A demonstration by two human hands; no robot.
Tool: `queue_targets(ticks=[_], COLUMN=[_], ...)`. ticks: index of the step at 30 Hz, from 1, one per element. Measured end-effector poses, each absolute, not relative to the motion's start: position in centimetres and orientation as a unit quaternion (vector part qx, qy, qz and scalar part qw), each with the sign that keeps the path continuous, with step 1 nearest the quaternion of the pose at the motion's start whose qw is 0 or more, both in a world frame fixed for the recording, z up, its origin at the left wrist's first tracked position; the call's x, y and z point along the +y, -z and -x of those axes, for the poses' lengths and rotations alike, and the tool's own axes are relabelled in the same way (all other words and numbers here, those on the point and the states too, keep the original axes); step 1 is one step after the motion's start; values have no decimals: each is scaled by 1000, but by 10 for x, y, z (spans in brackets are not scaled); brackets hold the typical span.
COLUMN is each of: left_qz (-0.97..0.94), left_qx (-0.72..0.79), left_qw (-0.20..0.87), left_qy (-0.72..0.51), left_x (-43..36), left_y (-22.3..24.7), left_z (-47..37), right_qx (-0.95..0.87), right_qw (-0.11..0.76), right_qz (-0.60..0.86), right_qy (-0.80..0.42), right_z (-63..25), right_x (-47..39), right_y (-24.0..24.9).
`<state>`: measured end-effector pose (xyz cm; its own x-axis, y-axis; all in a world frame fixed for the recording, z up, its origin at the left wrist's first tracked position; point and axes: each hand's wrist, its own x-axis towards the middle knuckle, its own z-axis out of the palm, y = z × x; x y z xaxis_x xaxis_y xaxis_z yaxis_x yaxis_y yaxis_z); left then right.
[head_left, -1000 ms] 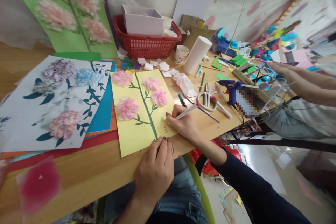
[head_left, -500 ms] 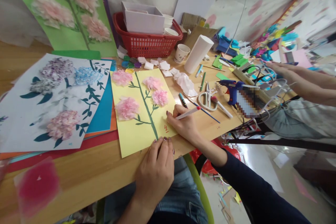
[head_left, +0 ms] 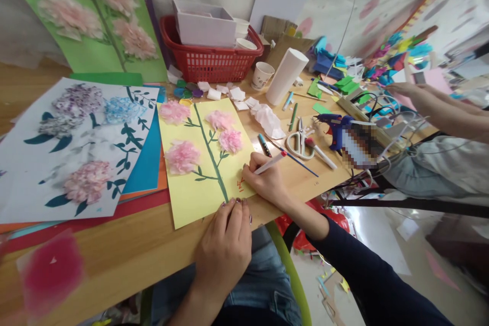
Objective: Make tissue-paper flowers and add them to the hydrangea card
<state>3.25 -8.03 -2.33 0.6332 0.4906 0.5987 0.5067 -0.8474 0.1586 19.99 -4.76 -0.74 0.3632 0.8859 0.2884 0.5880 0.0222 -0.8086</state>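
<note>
My right hand [head_left: 265,178] grips a white pen with a red end [head_left: 272,162] over the lower right of a yellow sheet [head_left: 191,204]. Small red marks [head_left: 240,184] show beside its fingers. Pink tissue flowers [head_left: 182,157] and a painted green stem [head_left: 215,165] are on the sheet. Lying flat, my left hand [head_left: 227,237] rests its fingertips on the sheet's lower edge, fingers extended and holding nothing.
Scissors [head_left: 300,143], a brush [head_left: 301,163] and a blue glue gun [head_left: 336,127] lie to the right. Behind are a red basket [head_left: 212,61], paper cup [head_left: 262,75] and white roll [head_left: 287,76]. A flower print [head_left: 34,178] is left; another person's arms [head_left: 439,107] are right.
More red marks show on the yellow sheet beside my right hand. The whole view has shifted slightly, and the other person's hand at the right has moved a little.
</note>
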Motion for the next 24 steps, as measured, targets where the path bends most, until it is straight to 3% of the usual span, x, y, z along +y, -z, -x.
queue_targets(ticks=[24], left_qz=[898], left_qx=[-281], left_qw=[18], left_qy=[339], left_x=[-79], left_y=[22], left_z=[-33], right_qx=[-524], right_qw=[472], right_qz=[685], right_qy=[-184], right_z=[-199], right_x=[-49], right_y=[6])
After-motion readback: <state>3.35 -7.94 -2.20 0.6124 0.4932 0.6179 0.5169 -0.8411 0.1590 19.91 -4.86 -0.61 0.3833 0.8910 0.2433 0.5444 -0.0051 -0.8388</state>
